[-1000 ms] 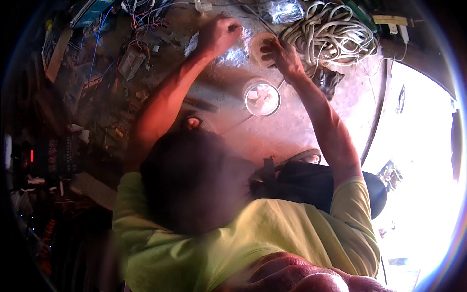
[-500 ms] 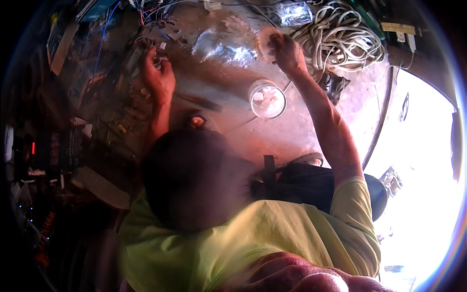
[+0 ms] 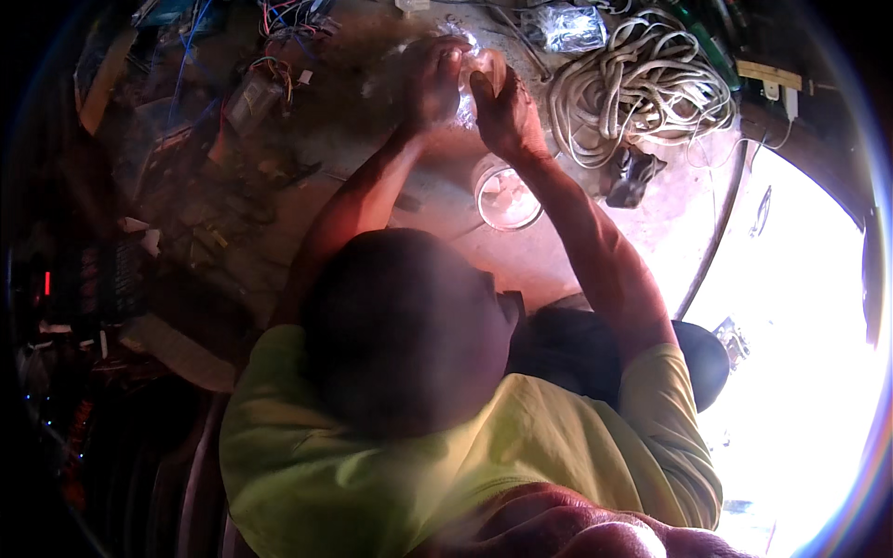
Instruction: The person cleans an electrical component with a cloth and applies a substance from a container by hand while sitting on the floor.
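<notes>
My right hand (image 3: 510, 116) grips a thin, pale round disc, perhaps a lid (image 3: 489, 71), turned partly on edge. Close beside it on the left is my left hand (image 3: 433, 86), its fingers bent toward the disc. Motion smears that hand, so I cannot make out whether it touches the disc or holds something small. A bright white patch, powdery or shiny (image 3: 464, 113), shows on the floor between and beneath both hands. Nearer to me stands a clear round jar (image 3: 509, 197) with whitish lumps inside, just left of my right forearm.
Coiled pale rope (image 3: 642, 88) lies at the right, with a crumpled dark object (image 3: 635, 177) below it. A shiny clear packet (image 3: 569, 28) is at the back. Loose wires (image 3: 274, 65) and a small box (image 3: 253, 102) clutter the left. My dark-clad knee (image 3: 395, 325) hides floor close in.
My left hand has moved right, from beside the wires to next to my right hand. The right hand has shifted slightly left with the disc, now tilted. The view has shifted a little.
</notes>
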A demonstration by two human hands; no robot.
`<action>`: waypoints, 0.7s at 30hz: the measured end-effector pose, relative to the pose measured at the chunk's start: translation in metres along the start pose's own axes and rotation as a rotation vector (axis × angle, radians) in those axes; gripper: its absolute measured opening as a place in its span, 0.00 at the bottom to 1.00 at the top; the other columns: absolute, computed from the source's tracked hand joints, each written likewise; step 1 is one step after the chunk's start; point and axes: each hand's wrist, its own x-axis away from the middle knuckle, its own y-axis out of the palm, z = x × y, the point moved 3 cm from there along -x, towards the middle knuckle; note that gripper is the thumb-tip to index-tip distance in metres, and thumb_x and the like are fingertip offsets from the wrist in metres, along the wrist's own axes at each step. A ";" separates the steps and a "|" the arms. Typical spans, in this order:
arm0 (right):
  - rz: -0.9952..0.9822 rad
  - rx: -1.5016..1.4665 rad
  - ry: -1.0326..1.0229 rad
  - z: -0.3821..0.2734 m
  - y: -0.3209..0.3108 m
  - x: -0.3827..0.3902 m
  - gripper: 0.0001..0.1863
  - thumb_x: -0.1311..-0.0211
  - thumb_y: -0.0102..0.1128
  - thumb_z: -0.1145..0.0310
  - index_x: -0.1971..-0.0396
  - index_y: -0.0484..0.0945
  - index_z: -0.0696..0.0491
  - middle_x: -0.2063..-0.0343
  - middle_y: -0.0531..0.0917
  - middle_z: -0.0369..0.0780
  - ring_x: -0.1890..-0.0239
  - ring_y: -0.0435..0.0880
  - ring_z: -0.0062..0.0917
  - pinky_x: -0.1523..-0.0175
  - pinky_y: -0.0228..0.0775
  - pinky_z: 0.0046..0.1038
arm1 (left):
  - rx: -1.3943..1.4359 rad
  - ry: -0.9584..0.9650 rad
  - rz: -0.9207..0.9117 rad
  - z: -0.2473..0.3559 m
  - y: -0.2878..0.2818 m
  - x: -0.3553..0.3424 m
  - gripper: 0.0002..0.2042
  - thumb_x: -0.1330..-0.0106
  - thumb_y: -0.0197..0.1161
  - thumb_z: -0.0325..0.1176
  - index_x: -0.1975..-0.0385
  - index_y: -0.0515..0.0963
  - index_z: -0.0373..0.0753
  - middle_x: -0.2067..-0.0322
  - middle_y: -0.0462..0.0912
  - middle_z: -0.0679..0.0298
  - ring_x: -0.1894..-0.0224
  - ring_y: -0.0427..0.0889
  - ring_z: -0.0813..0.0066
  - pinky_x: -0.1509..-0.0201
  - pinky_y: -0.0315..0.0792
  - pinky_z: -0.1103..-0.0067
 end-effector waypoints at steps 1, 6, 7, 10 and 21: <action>-0.028 -0.055 0.104 -0.001 0.004 -0.002 0.34 0.33 0.44 0.45 0.48 0.69 0.66 0.56 0.76 0.63 0.50 0.76 0.57 0.46 0.68 0.45 | 0.098 -0.115 0.025 -0.005 0.004 0.001 0.09 0.30 0.54 0.33 0.60 0.78 0.34 0.61 0.81 0.56 0.57 0.79 0.62 0.48 0.71 0.71; -0.008 -0.326 0.215 -0.002 0.024 -0.002 0.32 0.33 0.49 0.48 0.46 0.69 0.64 0.51 0.77 0.53 0.54 0.81 0.44 0.52 0.77 0.37 | -0.118 -0.268 -0.058 -0.013 0.010 0.008 0.15 0.27 0.51 0.41 0.58 0.75 0.34 0.60 0.81 0.58 0.57 0.79 0.67 0.50 0.72 0.72; -0.018 -0.423 0.250 0.002 0.027 -0.002 0.31 0.33 0.50 0.49 0.45 0.68 0.63 0.50 0.76 0.51 0.54 0.81 0.41 0.53 0.78 0.34 | -0.216 -0.238 -0.052 -0.012 0.007 0.008 0.16 0.27 0.50 0.43 0.58 0.75 0.34 0.60 0.80 0.58 0.57 0.79 0.67 0.50 0.72 0.71; -0.056 -0.524 0.237 0.008 0.032 -0.002 0.29 0.31 0.50 0.52 0.43 0.67 0.63 0.47 0.74 0.46 0.52 0.80 0.35 0.56 0.81 0.28 | 0.785 -0.748 0.287 -0.023 0.009 0.011 0.20 0.28 0.50 0.49 0.60 0.74 0.35 0.65 0.78 0.61 0.62 0.78 0.69 0.55 0.72 0.74; -0.260 -1.218 0.434 0.027 0.024 0.000 0.23 0.28 0.42 0.64 0.39 0.65 0.61 0.47 0.74 0.45 0.44 0.76 0.37 0.43 0.73 0.43 | 0.740 -0.496 0.424 0.030 -0.010 -0.011 0.13 0.30 0.50 0.38 0.65 0.75 0.33 0.64 0.78 0.61 0.59 0.75 0.69 0.47 0.67 0.74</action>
